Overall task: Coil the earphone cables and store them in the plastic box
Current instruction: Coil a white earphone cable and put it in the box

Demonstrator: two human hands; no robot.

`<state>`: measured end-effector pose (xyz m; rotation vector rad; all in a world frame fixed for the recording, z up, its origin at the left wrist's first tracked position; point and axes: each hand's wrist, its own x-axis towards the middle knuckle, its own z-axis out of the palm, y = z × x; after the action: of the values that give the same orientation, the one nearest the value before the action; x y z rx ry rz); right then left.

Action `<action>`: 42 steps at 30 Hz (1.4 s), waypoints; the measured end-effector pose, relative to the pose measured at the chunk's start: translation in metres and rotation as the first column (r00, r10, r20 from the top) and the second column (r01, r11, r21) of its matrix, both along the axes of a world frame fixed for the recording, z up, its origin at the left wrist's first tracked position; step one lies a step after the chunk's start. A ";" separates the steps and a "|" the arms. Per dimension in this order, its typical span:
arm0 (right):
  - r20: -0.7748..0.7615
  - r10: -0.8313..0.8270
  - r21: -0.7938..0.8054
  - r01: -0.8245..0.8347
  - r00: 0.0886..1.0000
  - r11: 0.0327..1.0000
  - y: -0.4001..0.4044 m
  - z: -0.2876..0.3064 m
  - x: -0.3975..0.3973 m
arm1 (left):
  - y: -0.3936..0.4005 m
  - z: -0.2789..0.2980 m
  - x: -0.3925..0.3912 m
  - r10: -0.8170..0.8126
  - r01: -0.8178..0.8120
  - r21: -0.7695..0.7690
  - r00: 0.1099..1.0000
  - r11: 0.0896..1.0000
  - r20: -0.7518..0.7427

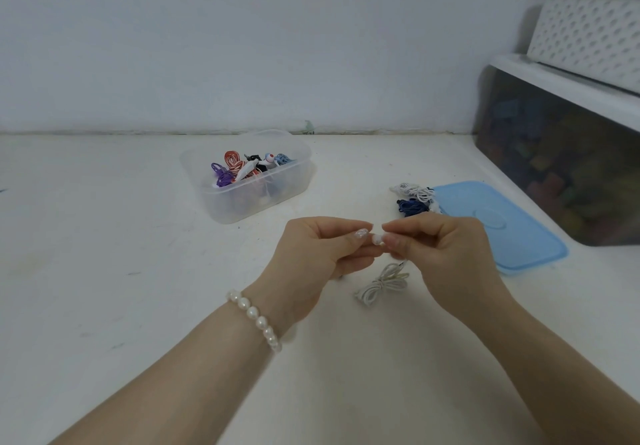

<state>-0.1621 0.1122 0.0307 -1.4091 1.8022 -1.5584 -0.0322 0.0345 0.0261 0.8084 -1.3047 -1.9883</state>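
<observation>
We pinch a little white earbud (377, 239) with our left hand (317, 254) and right hand (446, 254), near the plastic box (249, 176), and its tied cable (382, 283) might come loose if we tug.

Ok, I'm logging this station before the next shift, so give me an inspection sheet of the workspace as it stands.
Surface: white table, scuffed.
Job's things: clear plastic box, open, holds coiled earphones; blue lid lies flat beside it.
Clutter: white and dark blue earphone bundles by the lid.
Grips: left hand and right hand pinch a white earbud between them.
Cables: white coiled cable below the hands.
Surroundings: white wall; dark storage bin, white perforated basket on top.
</observation>
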 end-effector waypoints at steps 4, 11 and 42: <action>0.056 0.001 -0.004 -0.001 0.998 1.000 0.000 -0.001 0.000 | 0.001 0.001 0.000 -0.008 0.008 0.019 1.000 1.000 0.002; 0.122 -0.034 -0.013 0.036 0.992 0.999 -0.002 -0.002 0.004 | 0.002 0.002 0.001 -0.006 0.007 0.055 1.000 0.998 -0.022; 0.049 -0.167 -0.004 0.167 0.985 0.986 0.000 0.002 -0.009 | 0.009 0.008 -0.001 -0.023 0.023 -0.007 0.998 1.000 -0.061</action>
<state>-0.1714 0.1122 0.0322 -1.2399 1.9299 -1.6688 -0.0335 0.0437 0.0341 0.7273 -1.2904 -2.0101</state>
